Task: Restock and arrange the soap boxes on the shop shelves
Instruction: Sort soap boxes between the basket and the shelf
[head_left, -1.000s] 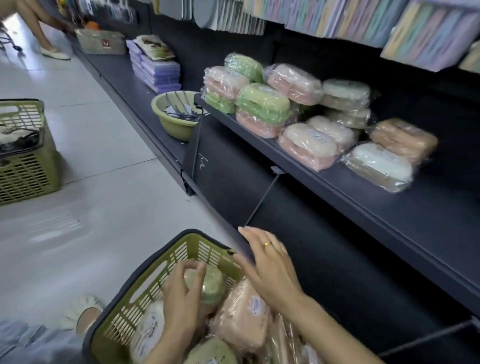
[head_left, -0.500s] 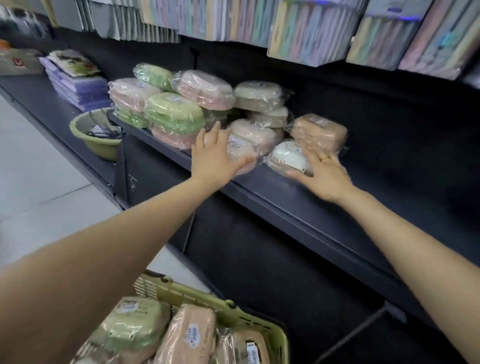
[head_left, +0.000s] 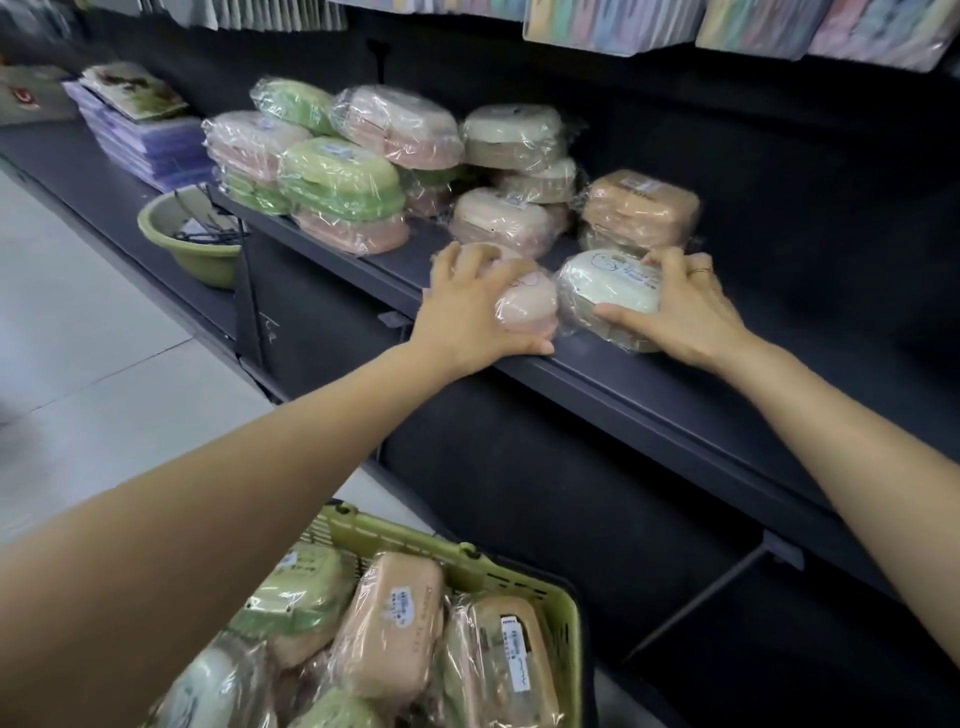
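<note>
Glossy wrap, matt shelf

You are looking at soap boxes (head_left: 343, 195) gleaming in crinkled clear plastic film, sitting on a smooth, matt dark shelf (head_left: 649, 400); the green basket (head_left: 519, 577) is showing slotted matt plastic, and the pale floor tiles (head_left: 78, 312) are shining faintly.

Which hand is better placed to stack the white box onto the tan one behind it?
Right. The right hand already grips the white box, directly before the tan box; the left hand holds the pink box.
</note>
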